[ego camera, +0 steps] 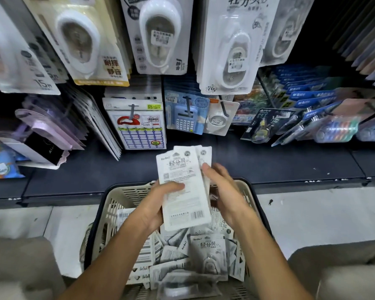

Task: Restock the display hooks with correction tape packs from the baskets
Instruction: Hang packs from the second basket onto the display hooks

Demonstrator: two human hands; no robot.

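Note:
A stack of white correction tape packs [183, 187] is held upright above a beige basket [117, 198], backs and barcodes facing me. My left hand [158, 204] grips the stack from the left, thumb across its front. My right hand [223, 191] holds the stack's right edge with fingers curled behind it. Several loose packs [206, 254] lie jumbled in the basket below. Matching white packs [230, 44] hang on a display hook at the upper right of centre.
Other correction tape packs [158, 35] hang along the top row. Below hang label sheets [139, 124], a blue calculator pack [185, 118] and pen packs [307, 118]. A dark shelf ledge [268, 165] runs behind the basket, which stands on a pale floor [312, 213].

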